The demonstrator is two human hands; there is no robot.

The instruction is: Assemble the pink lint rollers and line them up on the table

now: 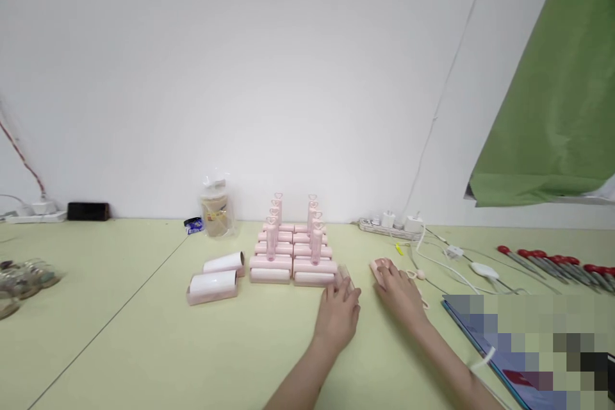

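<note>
My left hand [337,311] is closed, its fingertips on a clear plastic piece [344,274] lying just right of the pink rollers. Farther right, my right hand [401,291] has its fingers curled over a pale pink plastic piece [379,263] on the table. By that hand lie more pink parts with heart-shaped loops [421,275], partly covered by it. Two columns of pink lint rollers [293,264] stand in the middle, their clear handles upright with heart-shaped tops. To their left, two white sticky rolls [213,282] rest in pale pink covers.
A bagged brown cup-shaped item [217,211] stands near the wall. At the back right lie a power strip [384,227] and tangled white cables. Red-topped metal tools [542,259] line the right, behind a flat tablet-like device [480,343]. Glass-like domed items [29,278] sit far left.
</note>
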